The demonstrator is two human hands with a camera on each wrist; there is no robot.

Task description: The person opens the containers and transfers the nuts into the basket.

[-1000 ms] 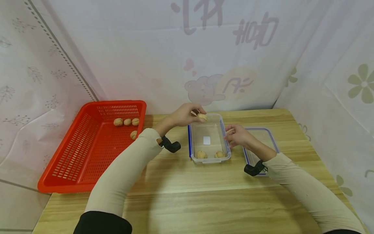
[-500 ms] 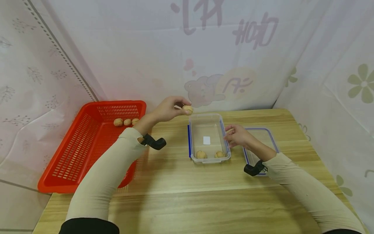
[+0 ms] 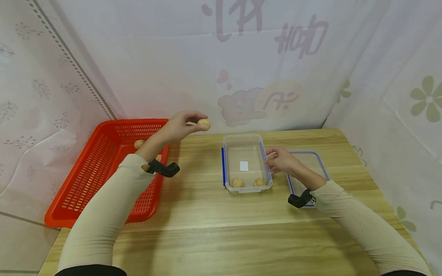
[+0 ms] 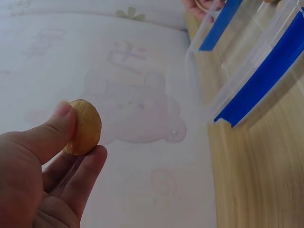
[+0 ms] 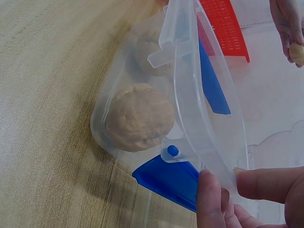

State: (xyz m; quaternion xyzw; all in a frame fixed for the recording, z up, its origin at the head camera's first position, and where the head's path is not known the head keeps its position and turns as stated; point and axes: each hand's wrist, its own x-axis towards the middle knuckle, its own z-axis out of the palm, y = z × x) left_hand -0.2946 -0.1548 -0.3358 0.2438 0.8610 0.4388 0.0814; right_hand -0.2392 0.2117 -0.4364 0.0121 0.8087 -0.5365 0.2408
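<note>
My left hand (image 3: 179, 126) pinches a walnut (image 3: 204, 124) between thumb and fingertips, up in the air between the red basket (image 3: 157, 203) and the clear plastic container (image 3: 249, 147). The left wrist view shows the same walnut (image 4: 85, 127) against the curtain. My right hand (image 3: 280, 160) grips the container's right rim; in the right wrist view its thumb and fingers (image 5: 259, 183) pinch the wall. Two walnuts lie inside the container at its near end, one left (image 3: 237, 182) and one right (image 3: 259, 182). Another walnut (image 3: 139, 144) shows in the basket; my left forearm hides others partly.
The container's lid (image 3: 309, 159), edged in blue, lies on the wooden table (image 3: 221, 237) to the right, partly under my right forearm. A patterned curtain (image 3: 193, 65) stands behind the table. Blue latch flaps (image 3: 223, 166) hang at the container's sides.
My left hand has moved left with the walnut, from over the container's far left corner to near the basket's far right corner. The right hand and container have stayed put.
</note>
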